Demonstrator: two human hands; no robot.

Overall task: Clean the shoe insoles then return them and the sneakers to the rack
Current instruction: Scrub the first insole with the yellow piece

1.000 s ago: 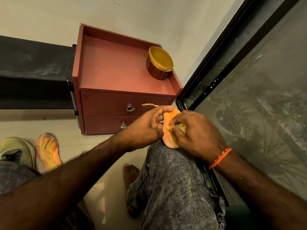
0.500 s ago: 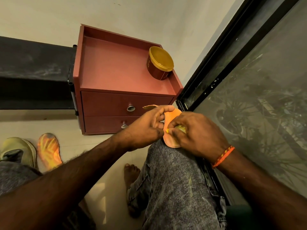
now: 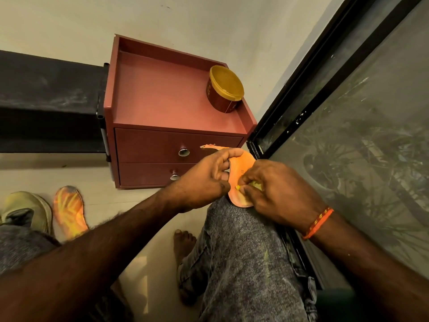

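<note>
An orange insole stands on edge on the person's raised right knee, caught between both hands. The left hand grips it from the left, the thumb curled over its upper rim and the fingers wrapped against its near face. The right hand presses in from the right, its fingers bunched and pinched on a small yellow-green scrap of cloth or sponge, too hidden to tell which, held against the lower half of the insole. The insole's bottom edge sits just below those fingertips, touching the grey jeans. Well away to the left of the left-hand fingers, a second orange insole lies flat on the floor, just beside an olive sneaker at the frame edge. Beyond the fingers stands a small red drawer cabinet, with a gold-lidded tub on its top near the right corner. A bare foot rests on the floor below the hands, and an orange thread band circles the right wrist.
</note>
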